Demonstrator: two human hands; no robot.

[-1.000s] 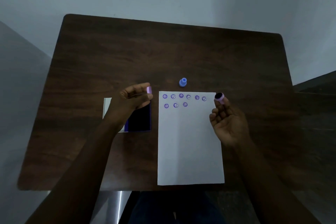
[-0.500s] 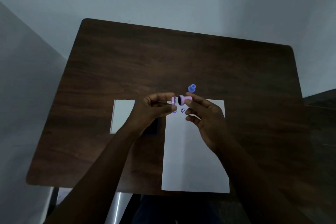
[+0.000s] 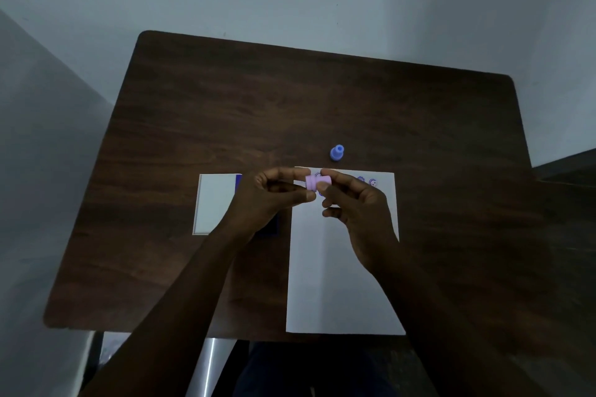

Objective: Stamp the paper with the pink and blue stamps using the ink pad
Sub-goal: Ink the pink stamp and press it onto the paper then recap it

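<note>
Both hands meet above the top of the white paper (image 3: 342,271). Between their fingertips is the pink stamp (image 3: 317,183): my left hand (image 3: 274,200) pinches its cap end and my right hand (image 3: 354,206) grips the body. The two pink parts sit pressed together. Purple stamped faces show on the paper's top edge, partly hidden by my fingers. The blue stamp (image 3: 337,152) stands upright on the table just beyond the paper. The ink pad (image 3: 269,229) lies open left of the paper, mostly under my left wrist, its white lid (image 3: 214,203) folded out to the left.
The dark wooden table (image 3: 290,100) has rounded corners and stands against a pale wall. Its near edge runs just below the paper. A metal table leg (image 3: 206,364) shows under the front edge.
One second ago my hands were apart, cap in the left and stamp in the right. They came together over the paper, and the cap now sits closed on the stamp.
</note>
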